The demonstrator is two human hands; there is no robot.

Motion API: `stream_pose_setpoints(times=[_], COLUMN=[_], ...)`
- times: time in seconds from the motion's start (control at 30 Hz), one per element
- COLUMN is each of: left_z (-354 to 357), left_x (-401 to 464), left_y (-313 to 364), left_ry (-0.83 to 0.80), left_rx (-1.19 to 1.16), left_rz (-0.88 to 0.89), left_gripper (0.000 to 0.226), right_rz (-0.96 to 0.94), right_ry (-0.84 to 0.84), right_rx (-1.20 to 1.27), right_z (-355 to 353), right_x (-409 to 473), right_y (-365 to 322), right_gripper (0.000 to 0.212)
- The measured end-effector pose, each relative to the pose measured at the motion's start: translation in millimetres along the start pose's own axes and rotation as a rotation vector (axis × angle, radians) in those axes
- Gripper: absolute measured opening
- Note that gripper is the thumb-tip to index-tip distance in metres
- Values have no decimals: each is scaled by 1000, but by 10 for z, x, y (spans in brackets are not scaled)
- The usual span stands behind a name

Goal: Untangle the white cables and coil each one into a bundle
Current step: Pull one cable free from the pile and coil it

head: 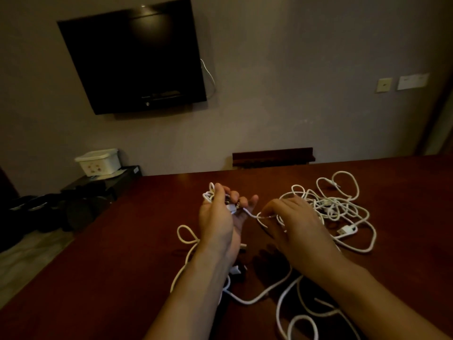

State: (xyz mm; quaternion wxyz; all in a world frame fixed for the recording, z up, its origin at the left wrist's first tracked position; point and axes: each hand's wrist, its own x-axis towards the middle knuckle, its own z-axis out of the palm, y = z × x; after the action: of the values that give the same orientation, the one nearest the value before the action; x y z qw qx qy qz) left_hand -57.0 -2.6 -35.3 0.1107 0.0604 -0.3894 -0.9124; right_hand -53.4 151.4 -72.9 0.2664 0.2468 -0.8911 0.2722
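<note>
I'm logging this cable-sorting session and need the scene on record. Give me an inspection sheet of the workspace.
Surface: dark red-brown table, dimly lit.
Job's things: white cables tangled at right; loose loops run toward the near edge.
Clutter: nothing seen on the table besides cables.
Grippers: left hand holds a small bunch of cable; right hand pinches a strand stretched between the hands.
Cables: USB plug lies beside the tangle.
Surroundings: wall television, white box on a low stand, wall sockets.
</note>
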Motion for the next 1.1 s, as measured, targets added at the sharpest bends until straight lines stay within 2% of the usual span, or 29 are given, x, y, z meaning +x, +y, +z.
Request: stream_pose_setpoints(times=[0.13,0.2,0.3,0.37,0.43,0.5,0.6,0.73,0.97,1.1], left_z=[-27,-31,-28,-20,-17,-9,-18,-54,-34,-24], left_x=[22,38,42,37,-3,-25,-35,-60,-117,-170], left_y=[-27,-37,17,116,184,142,6,-40,-73,-60], left_ry=[53,89,92,-14,-126,-119,-11,-43,-238,-331], left_rx=[231,304,192,-18,-81,90,437,673,713,580], left_rz=[217,272,191,-6,-139,-74,176,304,174,100], left_gripper=[30,24,22,25,28,26,22,21,15,37], right_rz=[-50,-80,-93,-52,29,51,-32,-82,-56,-77], right_ry=[-52,-25,57,141,197,191,128,84,157,178], right_rx=[159,225,270,215,231,260,247,295,271,254], right_z=[-22,-40,-54,-34,-23,-33,-50,-34,-67,-91], right_x=[-1,-6,1,13,20,25,21,23,17,31], right_y=[-53,-88,-67,26,123,161,105,-19,-39,-57], right_gripper=[13,13,9,9,12,17,18,15,15,19])
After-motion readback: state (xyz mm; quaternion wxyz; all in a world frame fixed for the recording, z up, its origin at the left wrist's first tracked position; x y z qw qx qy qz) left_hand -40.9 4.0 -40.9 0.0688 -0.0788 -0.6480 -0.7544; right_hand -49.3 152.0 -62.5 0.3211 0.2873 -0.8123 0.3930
